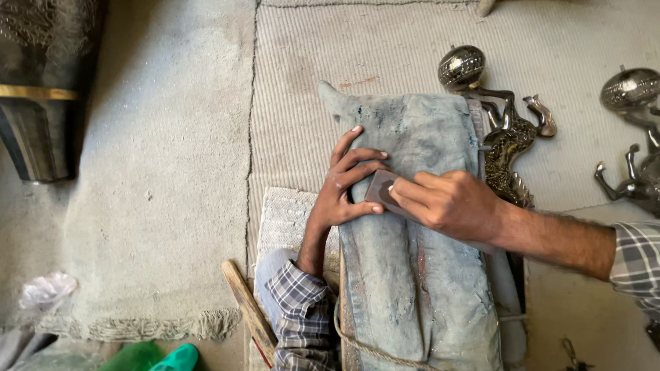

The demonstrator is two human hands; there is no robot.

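A long block wrapped in stained blue-grey cloth (412, 275) lies lengthwise in front of me. On its top rests a small dark flat piece (380, 190). My right hand (450, 203) grips that piece from the right, fingers curled over it. My left hand (347, 182) lies spread on the cloth at the piece's left edge, fingertips touching it. Both sleeves are plaid.
A silver-and-black metal horse figure with a ball (505, 127) lies right of the block, a second one (632, 137) at the far right. A wooden stick (247, 309) and rope (364, 343) lie near my left arm. A dark vessel (41, 89) stands at the far left on the rug.
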